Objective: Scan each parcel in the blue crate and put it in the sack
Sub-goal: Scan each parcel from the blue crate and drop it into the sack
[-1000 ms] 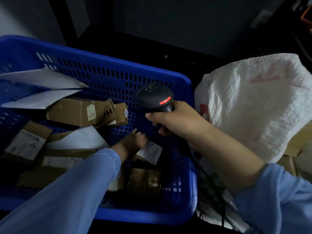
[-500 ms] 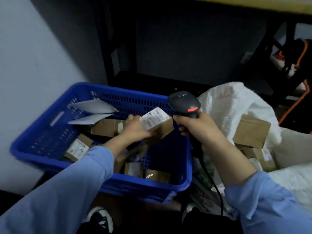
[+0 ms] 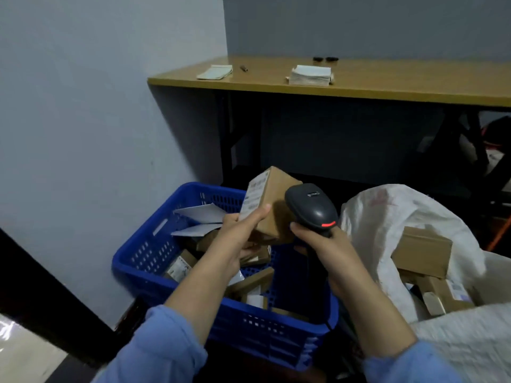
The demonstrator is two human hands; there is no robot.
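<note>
Our left hand (image 3: 243,230) grips the small brown cardboard parcel (image 3: 276,214) upright, its white label (image 3: 255,197) facing away from the black handheld scanner (image 3: 309,208) that our right hand (image 3: 318,241) clutches just beside it.

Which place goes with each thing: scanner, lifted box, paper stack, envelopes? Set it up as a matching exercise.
Things
1. scanner
2. box
3. paper stack
4. envelopes

Places
a. on the table
b. in the crate
c. in the left hand
d. in the right hand

Pairs: 1-d, 2-c, 3-a, 4-b
</note>
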